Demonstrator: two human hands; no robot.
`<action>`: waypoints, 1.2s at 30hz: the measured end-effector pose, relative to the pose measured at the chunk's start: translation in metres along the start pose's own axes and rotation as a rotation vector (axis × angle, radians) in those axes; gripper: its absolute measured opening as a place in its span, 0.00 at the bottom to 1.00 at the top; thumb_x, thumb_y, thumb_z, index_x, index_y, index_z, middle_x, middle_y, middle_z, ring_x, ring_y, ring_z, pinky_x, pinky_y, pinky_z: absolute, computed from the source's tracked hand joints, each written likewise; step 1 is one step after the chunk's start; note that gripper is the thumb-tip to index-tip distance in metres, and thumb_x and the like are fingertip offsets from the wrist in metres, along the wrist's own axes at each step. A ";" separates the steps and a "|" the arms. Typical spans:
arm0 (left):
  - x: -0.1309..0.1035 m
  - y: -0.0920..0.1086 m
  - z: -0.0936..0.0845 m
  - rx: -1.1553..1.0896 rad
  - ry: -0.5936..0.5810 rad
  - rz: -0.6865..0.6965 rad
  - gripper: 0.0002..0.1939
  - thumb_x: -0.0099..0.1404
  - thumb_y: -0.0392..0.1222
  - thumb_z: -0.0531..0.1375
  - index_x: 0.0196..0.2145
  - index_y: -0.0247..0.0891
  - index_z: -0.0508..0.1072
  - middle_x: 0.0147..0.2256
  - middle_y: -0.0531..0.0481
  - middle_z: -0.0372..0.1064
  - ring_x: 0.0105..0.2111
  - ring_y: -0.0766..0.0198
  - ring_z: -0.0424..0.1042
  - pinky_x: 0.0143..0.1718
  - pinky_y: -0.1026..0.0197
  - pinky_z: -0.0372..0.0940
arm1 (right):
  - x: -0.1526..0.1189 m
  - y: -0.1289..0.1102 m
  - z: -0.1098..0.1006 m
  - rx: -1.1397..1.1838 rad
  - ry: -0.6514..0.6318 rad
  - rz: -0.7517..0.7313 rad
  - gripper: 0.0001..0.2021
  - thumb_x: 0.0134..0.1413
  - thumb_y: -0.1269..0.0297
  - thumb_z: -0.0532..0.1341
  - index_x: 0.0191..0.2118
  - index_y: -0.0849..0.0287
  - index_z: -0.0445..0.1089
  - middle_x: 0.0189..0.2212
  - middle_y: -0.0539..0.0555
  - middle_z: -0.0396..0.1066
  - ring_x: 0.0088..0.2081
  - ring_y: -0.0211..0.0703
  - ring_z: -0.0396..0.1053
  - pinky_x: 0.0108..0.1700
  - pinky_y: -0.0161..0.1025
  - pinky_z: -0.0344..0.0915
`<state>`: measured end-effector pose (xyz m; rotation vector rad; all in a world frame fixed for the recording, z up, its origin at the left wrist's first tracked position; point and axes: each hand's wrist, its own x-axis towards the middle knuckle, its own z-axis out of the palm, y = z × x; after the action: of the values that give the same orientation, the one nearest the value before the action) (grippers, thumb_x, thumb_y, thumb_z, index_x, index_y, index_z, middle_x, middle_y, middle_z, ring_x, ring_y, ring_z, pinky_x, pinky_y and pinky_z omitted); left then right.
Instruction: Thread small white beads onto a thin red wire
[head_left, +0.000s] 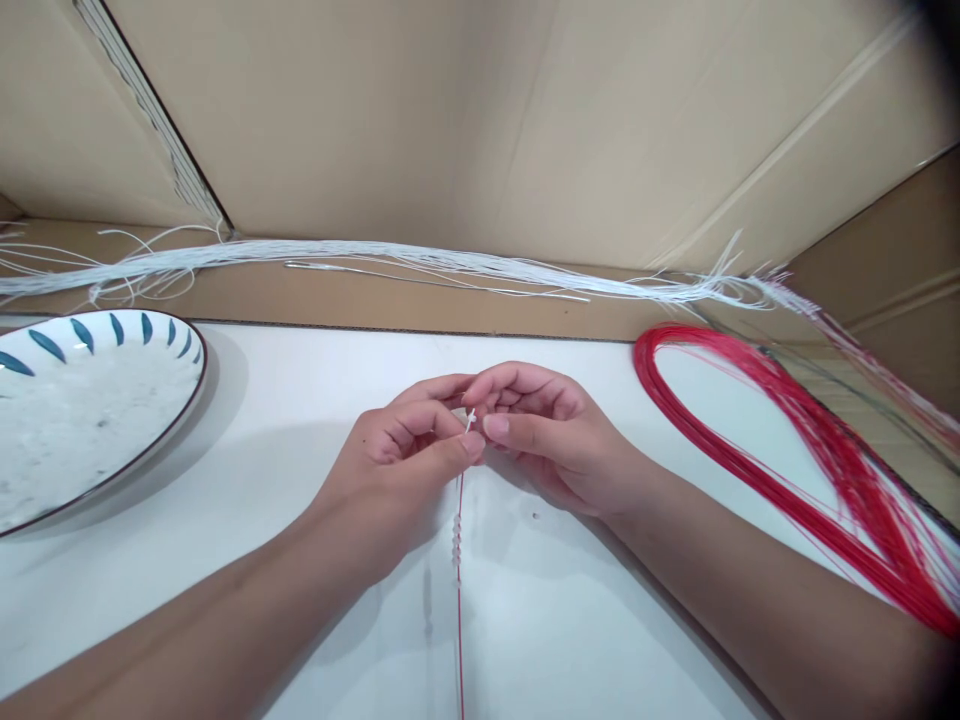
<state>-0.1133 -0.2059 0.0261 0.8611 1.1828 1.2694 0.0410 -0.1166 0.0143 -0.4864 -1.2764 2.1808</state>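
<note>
My left hand [416, 440] is closed in a pinch on a thin red cord [460, 640], near its whitish upper end. The cord runs down from my thumb toward the bottom of the view. Several small pale, clear beads [457, 545] are strung on it below the hand. A tiny white bead [472, 416] shows at the cord's tip, between the fingertips of both hands. My right hand [547, 425] is closed around that bead, index finger above and thumb beside it, the other fingers curled. Its exact contact with the bead is hard to make out.
On the left stands a white plate [191, 395] with blue-green leaf marks and a dark rim. A looped bundle of red cords [697, 430] lies at right. White cords [360, 252] and a long thin needle [435, 283] stretch along the cardboard [420, 120] at the back.
</note>
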 end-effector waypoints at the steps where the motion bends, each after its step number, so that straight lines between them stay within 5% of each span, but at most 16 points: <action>1: 0.000 0.000 0.000 0.005 0.007 -0.007 0.11 0.62 0.40 0.67 0.22 0.42 0.79 0.61 0.52 0.69 0.63 0.47 0.65 0.64 0.43 0.59 | 0.000 0.000 0.000 0.003 0.010 0.012 0.07 0.53 0.66 0.73 0.37 0.60 0.77 0.31 0.51 0.77 0.33 0.37 0.74 0.41 0.39 0.72; 11: -0.003 0.002 -0.001 0.141 0.036 -0.013 0.13 0.63 0.46 0.67 0.22 0.41 0.79 0.61 0.47 0.67 0.61 0.45 0.66 0.61 0.45 0.60 | 0.001 0.005 0.002 -0.112 -0.039 -0.049 0.14 0.59 0.57 0.71 0.32 0.60 0.70 0.26 0.49 0.69 0.28 0.35 0.65 0.33 0.37 0.61; 16: 0.001 -0.002 0.000 0.094 0.037 0.010 0.15 0.65 0.54 0.67 0.29 0.40 0.76 0.56 0.47 0.70 0.48 0.55 0.72 0.53 0.50 0.64 | -0.001 0.003 0.005 -0.177 -0.057 -0.126 0.16 0.59 0.55 0.70 0.32 0.60 0.67 0.27 0.47 0.63 0.29 0.34 0.59 0.34 0.36 0.57; 21: 0.000 -0.007 0.000 0.000 0.007 0.009 0.05 0.61 0.41 0.67 0.34 0.43 0.74 0.56 0.50 0.70 0.39 0.62 0.72 0.42 0.57 0.66 | 0.000 0.001 0.006 -0.222 0.004 -0.109 0.20 0.60 0.48 0.68 0.32 0.58 0.64 0.25 0.46 0.59 0.27 0.35 0.55 0.32 0.35 0.54; 24: -0.001 -0.007 -0.003 0.043 -0.027 0.014 0.12 0.53 0.32 0.64 0.36 0.44 0.78 0.60 0.51 0.66 0.38 0.63 0.70 0.38 0.59 0.65 | 0.002 0.000 0.004 -0.255 0.052 -0.082 0.21 0.60 0.45 0.67 0.33 0.57 0.63 0.25 0.45 0.59 0.26 0.34 0.54 0.30 0.35 0.53; 28: -0.001 -0.005 -0.006 0.085 -0.021 0.031 0.02 0.58 0.39 0.66 0.31 0.43 0.80 0.59 0.49 0.67 0.45 0.57 0.71 0.47 0.56 0.66 | 0.003 0.003 0.005 -0.317 0.006 -0.122 0.21 0.61 0.45 0.66 0.33 0.57 0.63 0.27 0.47 0.63 0.27 0.36 0.56 0.32 0.36 0.56; 31: 0.000 -0.004 -0.004 0.110 0.014 0.050 0.13 0.64 0.49 0.66 0.25 0.41 0.78 0.55 0.46 0.71 0.53 0.50 0.70 0.55 0.52 0.63 | 0.004 0.002 0.005 -0.403 -0.017 -0.133 0.19 0.61 0.47 0.66 0.33 0.58 0.65 0.27 0.48 0.63 0.29 0.37 0.58 0.33 0.36 0.56; 36: -0.001 -0.002 -0.002 0.174 0.059 0.011 0.12 0.61 0.45 0.66 0.22 0.42 0.77 0.56 0.45 0.71 0.58 0.45 0.66 0.61 0.44 0.56 | 0.008 -0.025 -0.021 -0.566 -0.017 -0.040 0.17 0.61 0.49 0.65 0.36 0.59 0.66 0.28 0.47 0.64 0.28 0.35 0.58 0.31 0.34 0.58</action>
<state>-0.1143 -0.2070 0.0239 0.9634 1.3522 1.2208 0.0539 -0.0877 0.0260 -0.6496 -1.8981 1.7711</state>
